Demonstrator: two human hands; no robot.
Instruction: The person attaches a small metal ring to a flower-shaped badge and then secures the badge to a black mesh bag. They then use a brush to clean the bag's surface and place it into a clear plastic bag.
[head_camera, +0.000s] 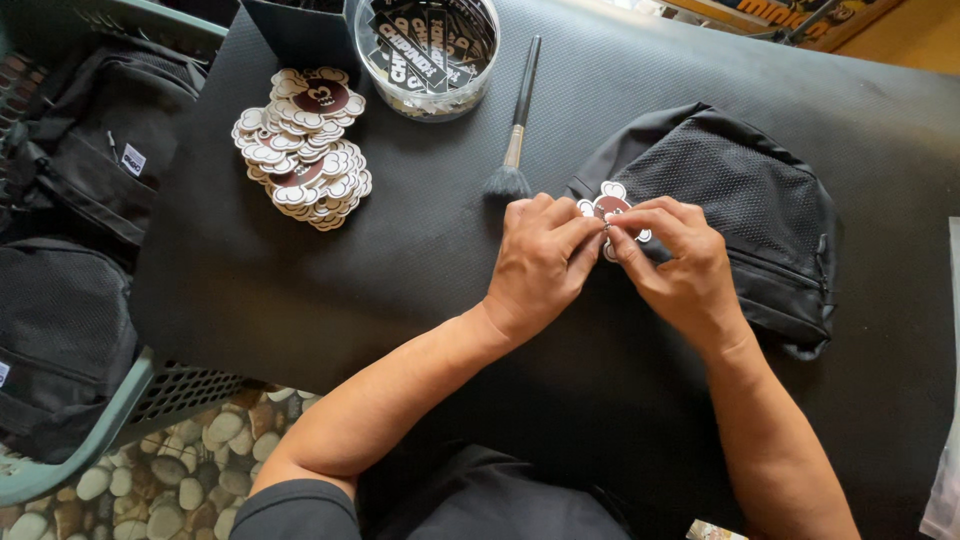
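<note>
While 2 hands (610, 255) pinch 1 patch (611, 206), 1 brush (515, 130) idle.

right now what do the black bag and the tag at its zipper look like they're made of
Black bag: likely woven synthetic fabric, matte, with a dotted mesh front panel. Flower-shaped tag: looks like flat rubber or plastic, white lobes around a maroon centre; both hands partly cover it.

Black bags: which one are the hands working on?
The mesh-fronted bag lying on the table, under both hands and the tag; the others sit in the crate at left.
</note>
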